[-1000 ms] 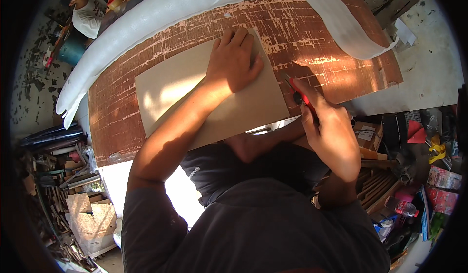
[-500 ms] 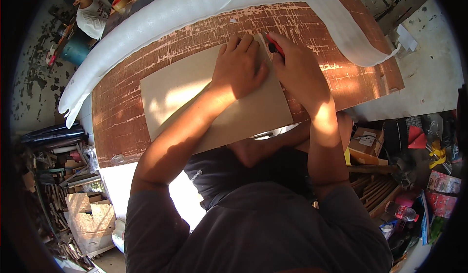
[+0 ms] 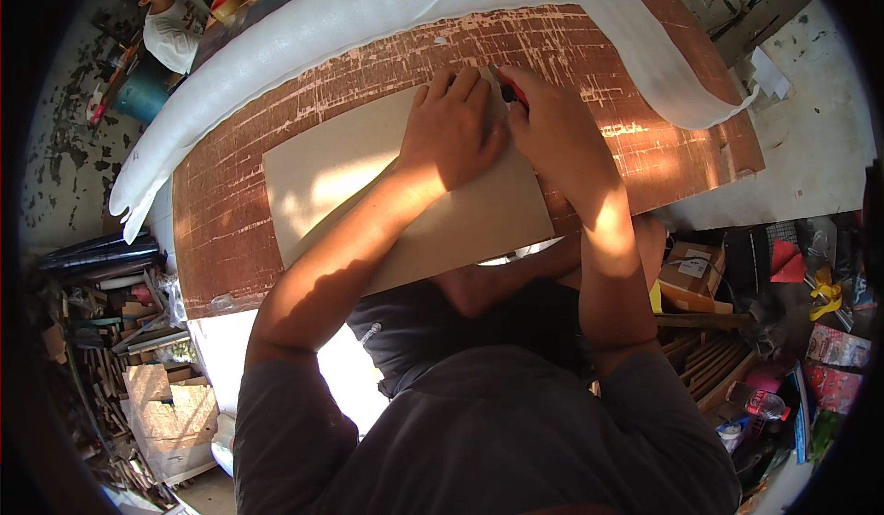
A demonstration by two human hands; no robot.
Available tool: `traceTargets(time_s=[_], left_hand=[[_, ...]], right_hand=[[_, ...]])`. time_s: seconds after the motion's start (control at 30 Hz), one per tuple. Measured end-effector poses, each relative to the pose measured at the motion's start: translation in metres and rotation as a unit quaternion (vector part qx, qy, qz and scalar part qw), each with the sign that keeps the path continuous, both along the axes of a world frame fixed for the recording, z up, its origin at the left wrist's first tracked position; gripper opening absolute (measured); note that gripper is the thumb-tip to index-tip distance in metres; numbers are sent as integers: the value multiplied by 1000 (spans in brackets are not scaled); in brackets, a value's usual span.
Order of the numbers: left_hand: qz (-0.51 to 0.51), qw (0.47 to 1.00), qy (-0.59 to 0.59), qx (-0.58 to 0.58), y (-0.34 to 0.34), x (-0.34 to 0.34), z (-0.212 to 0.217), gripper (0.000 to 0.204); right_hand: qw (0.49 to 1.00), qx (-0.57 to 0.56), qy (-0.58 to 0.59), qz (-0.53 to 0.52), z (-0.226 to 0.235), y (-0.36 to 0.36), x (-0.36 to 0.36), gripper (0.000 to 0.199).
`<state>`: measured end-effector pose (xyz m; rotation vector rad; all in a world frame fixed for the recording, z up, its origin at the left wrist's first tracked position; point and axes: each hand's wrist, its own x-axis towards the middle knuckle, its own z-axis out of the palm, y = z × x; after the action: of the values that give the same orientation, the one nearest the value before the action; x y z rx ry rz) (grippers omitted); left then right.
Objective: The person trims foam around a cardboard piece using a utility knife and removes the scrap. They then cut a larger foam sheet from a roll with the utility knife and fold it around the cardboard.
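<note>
Left hand: palm down (image 3: pixel 451 133), loosely open with fingers bent, gripping nothing; its weight seemingly steadies the sheet.
Right hand: closed (image 3: pixel 564 136) around a red-and-black cutter (image 3: pixel 517 93), apparently for firm control; whether the blade touches is hard to tell.
Tan sheet: flat (image 3: pixel 460 211), reaching the bench's near edge, presumably for easy reach; the cutter is at its far right corner.
Scratched bench: brown (image 3: pixel 221 230), under the sheet.
White foam: along the bench's far edge (image 3: pixel 322 36), its tail toward the right edge.
</note>
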<state>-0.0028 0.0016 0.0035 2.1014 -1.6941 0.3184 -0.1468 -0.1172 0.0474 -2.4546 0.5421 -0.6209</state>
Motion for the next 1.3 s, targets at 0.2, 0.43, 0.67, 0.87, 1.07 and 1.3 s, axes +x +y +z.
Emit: traceTargets(time_s=[0.2,0.43,0.67,0.87,1.07,1.3], left_hand=[[-4,1000,-3,-14,-1,0,-1,52],[-8,999,0,-34,0,-1,-1,48],[-8,999,-6,-35,-1,-2,0,48],[-10,999,-4,-39,-1,-1,-1,47],[-1,999,-7,-36,-1,-2,-1,46],[0,999,5,-36,-1,-3,0,48]], right_hand=[[1000,8,5,4,2,5,-12,43],[999,24,45,-8,6,17,-36,48],[998,37,34,-24,13,31,-65,48],[996,54,67,-13,22,41,-88,50],[998,44,46,1,25,48,-99,50],[998,32,52,11,37,53,-120,45]])
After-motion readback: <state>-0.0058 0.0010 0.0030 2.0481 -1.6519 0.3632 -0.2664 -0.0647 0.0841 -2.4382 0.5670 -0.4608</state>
